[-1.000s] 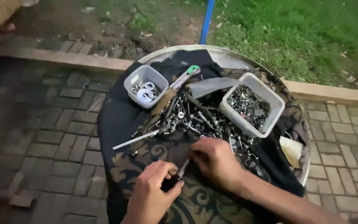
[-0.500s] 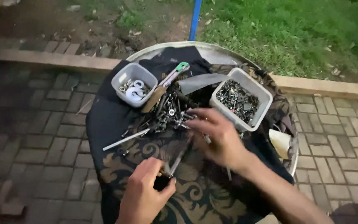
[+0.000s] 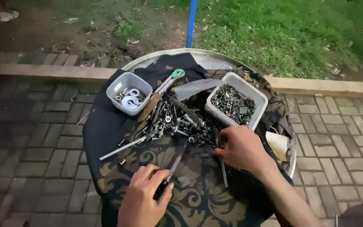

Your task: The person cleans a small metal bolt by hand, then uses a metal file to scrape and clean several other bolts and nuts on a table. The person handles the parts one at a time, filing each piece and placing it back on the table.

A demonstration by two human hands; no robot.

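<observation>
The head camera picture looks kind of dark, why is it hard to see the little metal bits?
Head view: dim, flat evening light, no strong shadows; the bolt pile blends into the dark cloth; the brick paving at left is murky; the grass is brighter; no glare.

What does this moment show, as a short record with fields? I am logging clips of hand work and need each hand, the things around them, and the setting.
Left hand: left hand grips a screwdriver by its dark handle, shaft pointing up toward the pile.
Right hand: right hand rests fingers-down at the edge of the pile of bolts and screws.
Containers: small tub with washers; larger tub full of small hardware.
Other: utility knife; long rod.
Surface: round table under a dark patterned cloth.
Setting: brick paving, grass.
</observation>
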